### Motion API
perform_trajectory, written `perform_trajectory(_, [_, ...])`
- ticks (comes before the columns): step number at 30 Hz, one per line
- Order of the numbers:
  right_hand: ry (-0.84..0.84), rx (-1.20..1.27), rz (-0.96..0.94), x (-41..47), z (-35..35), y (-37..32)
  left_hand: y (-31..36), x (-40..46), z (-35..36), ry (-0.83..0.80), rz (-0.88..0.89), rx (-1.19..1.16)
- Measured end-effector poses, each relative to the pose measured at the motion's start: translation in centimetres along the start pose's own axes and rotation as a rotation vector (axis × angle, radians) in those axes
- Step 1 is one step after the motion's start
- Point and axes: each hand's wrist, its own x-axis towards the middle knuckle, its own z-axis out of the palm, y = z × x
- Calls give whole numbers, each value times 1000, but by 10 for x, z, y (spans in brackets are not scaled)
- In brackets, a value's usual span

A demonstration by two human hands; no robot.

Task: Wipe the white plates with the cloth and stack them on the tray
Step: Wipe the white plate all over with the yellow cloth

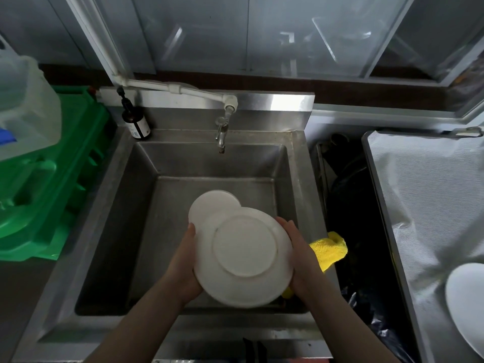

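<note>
Both hands, left (183, 260) and right (301, 255), grip an upturned round white plate (243, 255) over the steel sink (146, 205), the yellow cloth (330, 248) under the right, so wiping its underside seems next.

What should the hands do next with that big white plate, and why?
Probably rub the yellow cloth over the plate. Both hands, left and right, hold it bottom-up over the sink, with the cloth under the right hand. Another plate waits below, and one already lies on the tray.
</note>
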Motion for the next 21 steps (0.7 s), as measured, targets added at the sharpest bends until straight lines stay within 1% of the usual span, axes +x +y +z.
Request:
perform_trajectory(6, [-54, -133, -73, -17, 5, -16, -3, 0, -3, -41, -18, -21])
perform_trajectory(8, [-55, -186, -90, -10, 2, -13, -4, 1, -5, -61, -27, -39])
perform_trajectory(12, [-110, -152, -44, 13, -8, 4, -5, 4, -10, -83, -13, -50])
perform_trajectory(15, [-95, -91, 38, 40, -23, 23, -5, 5, -16, -83, 20, -53])
perform_trajectory(18, [18, -57, 75, 58, -34, 36, -3, 6, -25, -24, 34, -57])
perform_trajectory(19, [72, -114, 54, 64, -37, 40, -2, 6, -28, -3, 37, -49])
perform_trajectory(20, [110, -223, 16, 68, -41, 42, -1, 6, -32, 26, 41, -37])
perform_trajectory(21, [124, -422, -47, 70, -46, 45, 0, 6, -34, 58, 50, -23])
